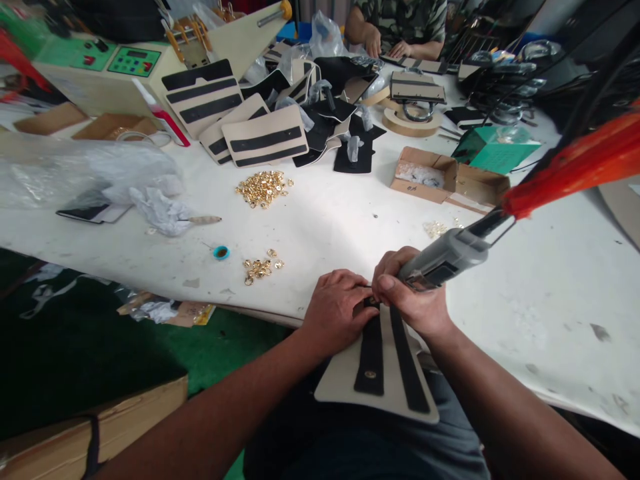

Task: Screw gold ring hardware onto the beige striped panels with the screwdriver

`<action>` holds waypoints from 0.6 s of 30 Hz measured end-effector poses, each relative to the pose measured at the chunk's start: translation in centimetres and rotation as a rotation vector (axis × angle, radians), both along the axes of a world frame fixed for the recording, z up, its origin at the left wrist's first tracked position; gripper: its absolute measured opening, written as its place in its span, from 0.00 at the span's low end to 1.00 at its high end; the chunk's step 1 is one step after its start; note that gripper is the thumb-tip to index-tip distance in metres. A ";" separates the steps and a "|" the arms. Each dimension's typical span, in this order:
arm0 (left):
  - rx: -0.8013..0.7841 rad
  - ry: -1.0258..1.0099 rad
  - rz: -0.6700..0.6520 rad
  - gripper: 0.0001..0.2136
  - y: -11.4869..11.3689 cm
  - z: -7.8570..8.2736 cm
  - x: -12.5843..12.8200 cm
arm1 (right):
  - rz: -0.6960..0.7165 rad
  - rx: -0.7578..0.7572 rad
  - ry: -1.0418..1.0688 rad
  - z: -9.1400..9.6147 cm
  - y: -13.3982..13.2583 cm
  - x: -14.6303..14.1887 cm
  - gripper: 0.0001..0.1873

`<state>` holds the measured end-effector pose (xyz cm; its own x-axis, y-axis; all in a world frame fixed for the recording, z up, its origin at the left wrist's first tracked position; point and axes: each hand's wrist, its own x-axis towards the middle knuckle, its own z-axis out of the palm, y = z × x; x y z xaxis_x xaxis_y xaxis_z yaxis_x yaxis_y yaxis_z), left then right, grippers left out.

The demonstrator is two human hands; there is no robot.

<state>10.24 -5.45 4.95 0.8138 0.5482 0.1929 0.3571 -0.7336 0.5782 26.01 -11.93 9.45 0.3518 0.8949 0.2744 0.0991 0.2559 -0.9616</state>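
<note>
My right hand [413, 300] is wrapped round a grey electric screwdriver [445, 260], which hangs from a cord and points down at the far end of a beige panel. This panel [345, 383] has two black strips and overhangs the table's front edge above my lap. My left hand [335, 310] grips the panel's far end, its thumb on the left strip close to a small metal piece. A round gold fitting [371, 375] sits in that strip's near end. The screwdriver's tip is hidden behind my right fingers.
On the white table [325, 233] are gold hardware piles [263, 189], a blue cap [221, 253], an awl-like tool [205, 220], stacked panels [265, 137] and open cardboard boxes [423, 177]. Orange wrapping [575, 160] covers the cord. A co-worker's hands [385, 47] are across the table.
</note>
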 end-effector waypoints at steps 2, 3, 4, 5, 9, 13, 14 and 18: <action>0.005 0.000 0.005 0.13 0.0 0.0 0.0 | 0.012 0.010 -0.011 -0.2 0.0 0.1 0.12; 0.007 -0.003 0.006 0.13 0.0 0.0 0.0 | 0.015 0.015 -0.017 -0.3 0.1 0.1 0.12; 0.008 -0.006 0.007 0.13 -0.1 -0.1 0.0 | 0.017 0.015 -0.025 -0.3 0.0 0.1 0.12; 0.008 -0.010 0.007 0.13 -0.1 -0.1 0.0 | 0.017 0.015 -0.032 -0.4 0.0 0.0 0.12; 0.008 -0.020 0.015 0.12 -0.1 -0.2 0.1 | 0.008 0.027 -0.031 -0.3 0.0 0.0 0.14; 0.042 -0.029 0.015 0.12 -0.1 -0.2 0.0 | 0.036 0.041 0.018 -0.5 0.2 0.0 0.15; 0.055 -0.026 0.012 0.12 -0.1 -0.1 0.0 | 0.034 0.044 0.043 -0.7 0.2 0.0 0.17; 0.083 -0.024 -0.001 0.12 -0.2 0.3 -0.2 | 0.018 0.049 0.195 -0.9 0.7 0.0 0.24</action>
